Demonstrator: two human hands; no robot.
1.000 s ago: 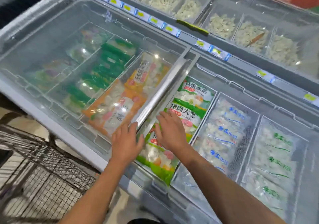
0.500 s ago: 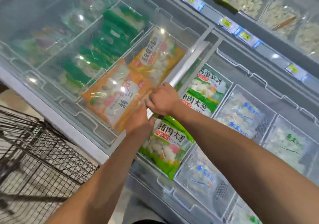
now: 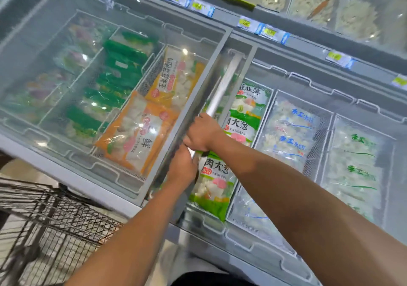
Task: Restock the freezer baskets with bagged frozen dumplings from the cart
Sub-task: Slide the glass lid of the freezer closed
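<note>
We are looking down into a long chest freezer [image 3: 154, 199] in a shop, with price tags [image 3: 264, 30] running along its far rail and trays of loose dumplings behind them. A sliding glass lid [image 3: 88, 65] is covering the left part, and orange dumpling bags [image 3: 136, 136] and green packs [image 3: 114, 76] are lying in baskets under it. At the lid's right edge a pale handle bar [image 3: 222, 87] is running from near to far. The right hand [image 3: 203, 132] is gripping this bar with its fingers curled round it, and the left hand [image 3: 181, 168] is sitting just nearer on the same edge, touching the right; its fingers seem to be wrapping the bar too, though blur is hiding them. Just right of the hands, green dumpling bags [image 3: 215, 182] are lying in an open basket, with clear blue-print bags [image 3: 290, 131] and clear green-print bags [image 3: 354, 160] in baskets further right. A wire cart [image 3: 55, 219] is standing at the near left.
</note>
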